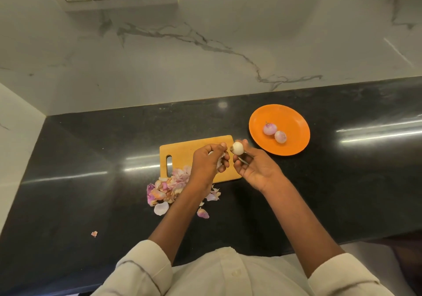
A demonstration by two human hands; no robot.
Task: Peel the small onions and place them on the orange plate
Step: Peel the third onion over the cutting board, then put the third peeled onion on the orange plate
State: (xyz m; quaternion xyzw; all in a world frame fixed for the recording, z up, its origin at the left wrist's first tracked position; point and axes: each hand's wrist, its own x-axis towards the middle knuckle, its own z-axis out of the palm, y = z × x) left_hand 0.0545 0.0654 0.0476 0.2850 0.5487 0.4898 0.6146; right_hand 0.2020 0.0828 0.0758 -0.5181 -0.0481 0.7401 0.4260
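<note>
My right hand [255, 168] pinches the small onion [237, 148] at its fingertips, up above the far right corner of the wooden cutting board [182, 152]. It looks nearly bare now, pale and smooth, with a brownish scrap at its left end. I hold it out at the tips so my other hand can reach every side of it. There seems to be a thin metal thing tucked along my right palm, maybe a small knife, but I cannot tell for sure.

My left hand [209, 162] is curled just beside the onion, thumb and forefinger nearly touching it, with a pale strip of skin [219, 162] caught in the fingers. I judge that it is going for that last scrap.

The orange plate [292, 117] sits just to the right of the board, near my right hand, so the drop should be a short swing. 2 peeled onions [275, 132] already lie on it, touching each other, pinkish and shiny. There is bare plate all around them, so room for this one.

The pile of peels [169, 186] spills off the board's near edge onto the black countertop [91, 147], under my left forearm. 1 stray peel [94, 234] lies well apart, down to the left. Nothing stands between the onion and the plate.
</note>
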